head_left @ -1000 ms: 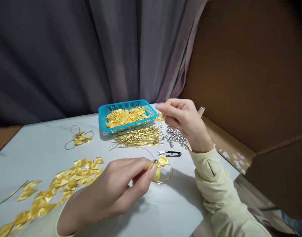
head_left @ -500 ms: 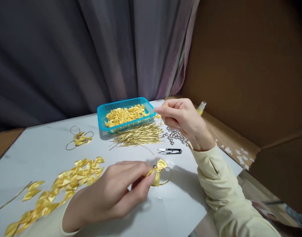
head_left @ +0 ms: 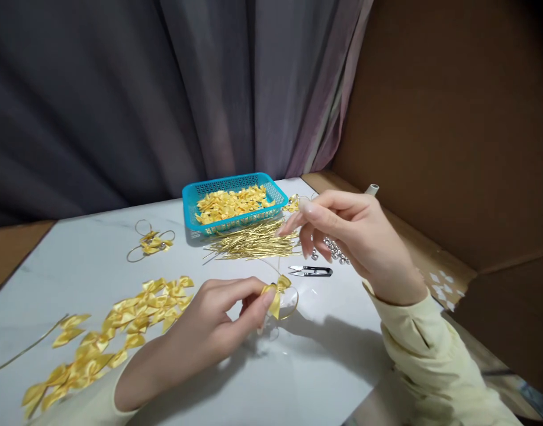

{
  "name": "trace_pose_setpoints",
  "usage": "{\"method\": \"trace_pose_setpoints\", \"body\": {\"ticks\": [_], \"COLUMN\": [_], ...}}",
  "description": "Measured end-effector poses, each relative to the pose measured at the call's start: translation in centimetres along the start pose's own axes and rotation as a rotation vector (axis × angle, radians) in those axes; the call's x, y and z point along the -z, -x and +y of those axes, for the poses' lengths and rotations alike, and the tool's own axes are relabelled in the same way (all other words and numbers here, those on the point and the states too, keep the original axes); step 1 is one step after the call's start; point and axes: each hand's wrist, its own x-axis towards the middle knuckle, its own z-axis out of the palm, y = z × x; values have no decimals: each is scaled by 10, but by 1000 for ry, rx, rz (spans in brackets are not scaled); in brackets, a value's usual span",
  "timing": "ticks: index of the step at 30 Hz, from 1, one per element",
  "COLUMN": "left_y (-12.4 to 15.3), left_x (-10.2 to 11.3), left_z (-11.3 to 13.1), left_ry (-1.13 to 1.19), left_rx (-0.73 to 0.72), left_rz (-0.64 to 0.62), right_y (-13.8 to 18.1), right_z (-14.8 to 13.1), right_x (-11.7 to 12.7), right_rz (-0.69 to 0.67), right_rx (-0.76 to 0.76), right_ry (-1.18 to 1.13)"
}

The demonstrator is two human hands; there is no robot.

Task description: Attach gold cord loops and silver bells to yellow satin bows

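My left hand (head_left: pixel 222 319) pinches a yellow satin bow (head_left: pixel 275 300) between thumb and fingertips, just above the white tabletop. From the bow a thin gold cord loop (head_left: pixel 293 307) curves out to the right. My right hand (head_left: pixel 346 236) hovers higher and to the right, thumb and fingers apart, with nothing visible in it. Behind its fingers lies a bundle of gold cords (head_left: pixel 248 241). Small silver beads (head_left: pixel 336 251) are partly hidden by the right hand. Thread snips (head_left: pixel 310 271) with black handles rest between the two hands.
A blue basket (head_left: pixel 190 207) of yellow bows stands at the back. Loose bows (head_left: pixel 135 310) spread over the left of the white table (head_left: pixel 315 378), with a single cord (head_left: pixel 29 346) beside them. Bows on loops (head_left: pixel 152 242) lie at back left. Cardboard (head_left: pixel 444 148) rises at right.
The fingers of my right hand have come out of a pinch and spread, and the hand sits slightly lower. My left hand still holds the bow, raised slightly. The view has shifted a little.
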Motion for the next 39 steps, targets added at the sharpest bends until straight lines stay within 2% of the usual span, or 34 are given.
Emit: {"method": "trace_pose_setpoints", "body": {"ticks": [3,7,9,13,19,24,30,39], "left_y": [0,2,3,5,6,7,8,6], "left_x": [2,2,0,-3,-5,-8,-12,-18], "left_z": [0,-1,0,2,5,5,6,14], "left_ry": [23,86,97,82,52,70,28,111], "left_rx": [24,68,75,-4,-15,-12,4,-32], "left_rz": [7,64,115,225,301,320,339,250], "right_y": [15,40,53,73,86,96,93,86], "right_z": [-6,-3,3,19,28,27,25,49], "right_x": [-1,-8,-17,-38,-50,-49,-62,-76], "right_rz": [-25,-108,-76,-13,11,-20,226,348], "right_rx": [-59,-247,-325,-415,-423,-477,-499,-329], "right_ry": [-130,-334,-403,-508,-680,-684,-446,-453]}}
